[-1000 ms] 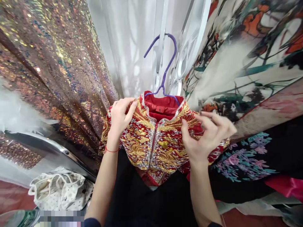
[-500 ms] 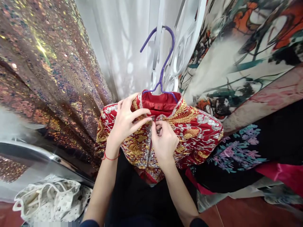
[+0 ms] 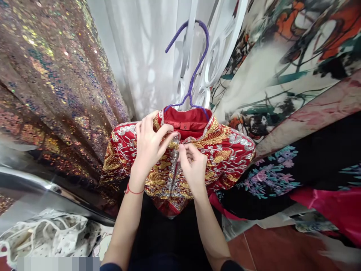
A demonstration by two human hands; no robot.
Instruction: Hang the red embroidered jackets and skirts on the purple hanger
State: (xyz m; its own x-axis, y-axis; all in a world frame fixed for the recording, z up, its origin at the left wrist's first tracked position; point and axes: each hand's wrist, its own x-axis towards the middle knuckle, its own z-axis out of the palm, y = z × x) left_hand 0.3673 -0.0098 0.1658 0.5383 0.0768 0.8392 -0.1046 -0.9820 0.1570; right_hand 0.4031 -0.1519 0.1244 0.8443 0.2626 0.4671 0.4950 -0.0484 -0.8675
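A red jacket (image 3: 222, 150) with gold and silver embroidery hangs on a purple hanger (image 3: 194, 75). Its stand-up collar shows a red lining and a small size label (image 3: 185, 126). With thumb and index finger, my left hand (image 3: 149, 143) pinches the collar edge beside the front opening; its other fingers lie over the jacket's shoulder. Close beside it, my right hand (image 3: 193, 163) is closed in a pinch at the top of the front opening, just below the collar. Whatever small fastening lies between the right fingertips is hidden. Below the hands, the front seam (image 3: 173, 177) runs straight down.
White scrolled metalwork (image 3: 213, 64) supports the hanger. A sequined cloth (image 3: 56, 75) hangs at left, patterned fabric (image 3: 267, 71) and a black flowered garment (image 3: 270, 173) at right. A white dotted cloth bag (image 3: 53, 233) sits lower left, beside a shiny curved metal edge (image 3: 36, 178).
The view has shifted slightly, so the jacket and hands sit a little further left. The left thumb and index finger have drawn back a little from the right fingertips; both hands still pinch the jacket.
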